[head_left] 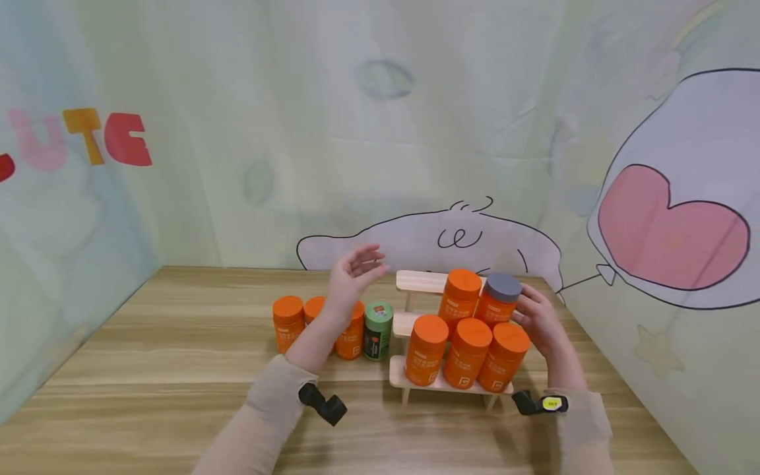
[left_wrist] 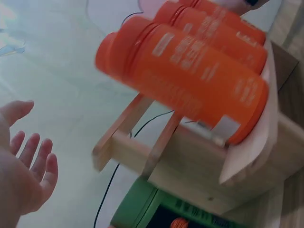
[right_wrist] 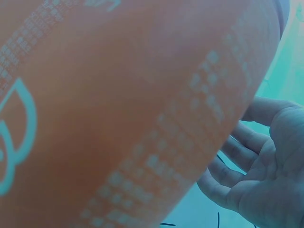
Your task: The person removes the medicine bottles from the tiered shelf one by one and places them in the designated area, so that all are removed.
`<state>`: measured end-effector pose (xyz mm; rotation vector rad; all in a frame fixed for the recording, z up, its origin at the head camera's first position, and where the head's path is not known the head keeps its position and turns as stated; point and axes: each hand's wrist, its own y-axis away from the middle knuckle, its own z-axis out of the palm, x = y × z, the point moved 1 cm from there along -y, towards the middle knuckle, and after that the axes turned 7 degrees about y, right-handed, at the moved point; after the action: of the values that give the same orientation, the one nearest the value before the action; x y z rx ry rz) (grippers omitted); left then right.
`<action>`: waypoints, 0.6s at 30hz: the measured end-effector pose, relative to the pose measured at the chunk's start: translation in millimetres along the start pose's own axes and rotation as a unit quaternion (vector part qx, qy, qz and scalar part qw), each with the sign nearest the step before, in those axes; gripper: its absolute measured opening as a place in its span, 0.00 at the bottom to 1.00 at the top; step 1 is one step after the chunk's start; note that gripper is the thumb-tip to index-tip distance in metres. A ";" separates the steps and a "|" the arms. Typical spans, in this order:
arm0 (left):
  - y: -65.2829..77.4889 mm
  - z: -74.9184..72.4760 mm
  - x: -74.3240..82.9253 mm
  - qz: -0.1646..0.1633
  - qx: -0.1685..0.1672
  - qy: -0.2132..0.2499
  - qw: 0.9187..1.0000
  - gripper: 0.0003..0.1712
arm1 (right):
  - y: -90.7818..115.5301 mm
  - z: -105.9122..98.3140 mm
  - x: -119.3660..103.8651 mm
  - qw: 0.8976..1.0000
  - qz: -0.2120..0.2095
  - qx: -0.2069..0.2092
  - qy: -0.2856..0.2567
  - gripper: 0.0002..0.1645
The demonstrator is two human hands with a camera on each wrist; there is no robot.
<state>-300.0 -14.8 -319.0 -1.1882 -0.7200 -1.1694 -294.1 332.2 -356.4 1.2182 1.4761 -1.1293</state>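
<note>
My left hand [head_left: 349,280] is raised above a row of orange jars [head_left: 288,323], fingers loosely bent and holding nothing. In the left wrist view the same hand [left_wrist: 28,175] stands apart from the wooden tiered rack [left_wrist: 128,152]. My right hand [head_left: 539,318] is beside an orange jar with a grey lid [head_left: 501,290] on the rack; whether the fingertips touch it is unclear. In the right wrist view an orange jar [right_wrist: 133,109] fills the foreground and hides the fingertips of that hand [right_wrist: 266,166]. Three orange-lidded jars [head_left: 472,353] stand on the front step.
Another orange jar [head_left: 460,293] stands behind the front ones, left of the grey-lidded jar. A green-lidded jar [head_left: 377,333] is on the wooden table [head_left: 178,369], left of the rack. A printed cloth wall [head_left: 267,132] encloses the table's back and sides.
</note>
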 end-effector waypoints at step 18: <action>-1.3 64.8 -14.2 -0.037 -0.229 -0.068 0.970 0.43 | 0.1 0.8 -2.1 1.000 0.002 0.003 -0.013 0.14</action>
<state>-296.4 51.3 -313.8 -1.6502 -0.6167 -1.3707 -293.7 331.1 -354.5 1.2060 1.4508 -1.1430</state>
